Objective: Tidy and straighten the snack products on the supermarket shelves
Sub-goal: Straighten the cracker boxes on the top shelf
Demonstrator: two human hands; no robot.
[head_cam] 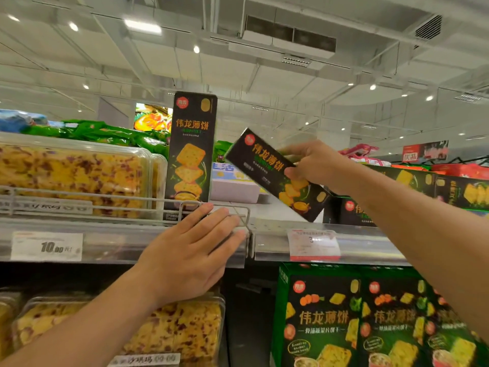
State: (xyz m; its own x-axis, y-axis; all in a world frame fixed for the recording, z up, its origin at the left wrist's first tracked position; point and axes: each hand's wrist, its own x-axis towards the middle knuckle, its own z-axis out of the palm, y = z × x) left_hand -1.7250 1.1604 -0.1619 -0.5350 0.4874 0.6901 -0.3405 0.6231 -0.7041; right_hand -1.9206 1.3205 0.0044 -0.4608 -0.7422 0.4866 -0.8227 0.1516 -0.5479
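Top shelf [272,211]: one black cracker box [190,152] stands upright behind the wire rail [211,207], label facing out. Right hand [315,161] holds a second, tilted black cracker box [275,176] in the air just right of the upright one, thumb on its front face and fingers curled round its upper edge. Left hand [190,250] lies flat against the shelf's front edge, fingers straight and slightly spread, tips at the wire rail. Left of the upright box, clear plastic tubs [79,176] hold yellow cake pieces flecked with red. Lower shelf: more such tubs [185,327] at left, green cracker cartons [322,319] at right. Price tags [46,246] sit along the shelf strip.
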